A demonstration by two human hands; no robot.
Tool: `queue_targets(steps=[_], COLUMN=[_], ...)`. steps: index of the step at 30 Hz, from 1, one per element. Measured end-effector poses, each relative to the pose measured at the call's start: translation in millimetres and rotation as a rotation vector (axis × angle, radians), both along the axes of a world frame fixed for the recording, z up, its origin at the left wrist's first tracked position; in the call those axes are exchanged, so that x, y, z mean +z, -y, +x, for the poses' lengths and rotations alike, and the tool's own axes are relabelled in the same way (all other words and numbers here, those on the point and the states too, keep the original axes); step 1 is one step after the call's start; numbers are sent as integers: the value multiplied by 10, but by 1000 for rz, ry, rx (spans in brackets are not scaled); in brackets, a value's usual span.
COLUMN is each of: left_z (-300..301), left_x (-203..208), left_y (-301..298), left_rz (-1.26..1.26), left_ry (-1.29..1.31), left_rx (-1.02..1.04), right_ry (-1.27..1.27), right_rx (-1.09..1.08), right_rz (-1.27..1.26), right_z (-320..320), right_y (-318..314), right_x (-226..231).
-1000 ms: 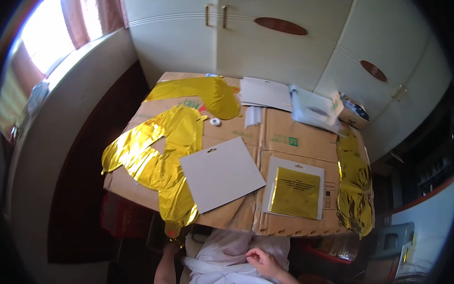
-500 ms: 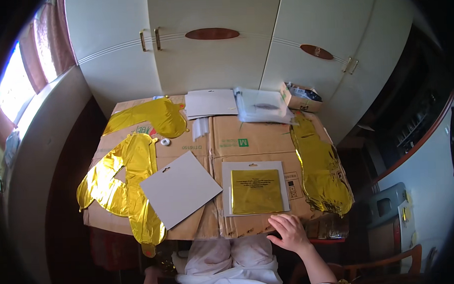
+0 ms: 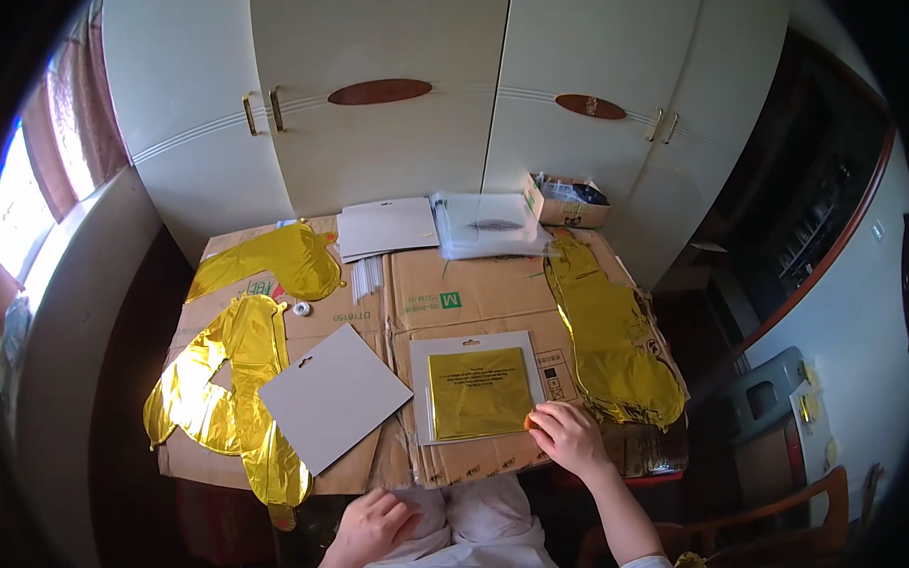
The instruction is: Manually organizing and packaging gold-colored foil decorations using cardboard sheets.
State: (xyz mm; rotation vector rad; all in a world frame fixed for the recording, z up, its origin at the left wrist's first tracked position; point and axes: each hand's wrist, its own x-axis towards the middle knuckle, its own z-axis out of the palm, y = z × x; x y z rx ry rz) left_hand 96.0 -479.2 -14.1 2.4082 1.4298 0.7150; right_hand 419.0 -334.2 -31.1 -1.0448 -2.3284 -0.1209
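Left hand (image 3: 375,525) now up — near the edge of cardboard (image 3: 495,308)

Your right hand (image 3: 572,438), over your lap a second ago and then just beyond the near edge of the gold packet's (image 3: 478,395) white card (image 3: 445,344), has come in to that card's near right corner, its fingers bent there; a small orange patch (image 3: 529,422) shows at their tips, too blurred to identify. Your left hand (image 3: 373,527), down by your left side before, has risen in front of your lap (image 3: 490,508), fingers loosely curled. Your view has swung rightward, bringing in more of the wooden chair (image 3: 835,511).
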Motion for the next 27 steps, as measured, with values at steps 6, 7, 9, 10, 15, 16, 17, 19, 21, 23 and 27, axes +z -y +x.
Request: queue_targets(steps=[6, 7, 9, 10, 15, 16, 17, 19, 21, 23, 27], left_z=[-9, -13, -29, -36, -41, -41, -43, -49, -66, -73, -77], left_x=[76, 95, 68, 56, 29, 21, 31, 53, -2, -33, -62], left_y=[-421, -468, -561, -604, -735, -743, -749, -757, -761, -758, -764], left_rz=[182, 199, 217, 226, 216, 223, 230, 239, 238, 240, 268], left_ry=[-218, -252, -294, -315, -410, -407, -404, -397, -406, -408, -387], left_rx=[-36, -55, -65, -71, -142, -151, -160, -183, -189, -191, -185], right_ry=[98, 118, 158, 155, 165, 173, 180, 190, 194, 207, 237], right_rx=[27, 35, 51, 57, 74, 75, 77, 80, 87, 88, 79], right_rz=[129, 151, 194, 198, 215, 226, 237, 248, 254, 263, 273], right_z=[31, 30, 27, 27, 21, 14, 6, 7, 15, 20, 11], right_y=[-27, -34, -49, -54, -78, -77, -73, -70, -78, -86, -97], right_x=[1, 12, 37, 42, 49, 61, 80, 82, 64, 58, 56])
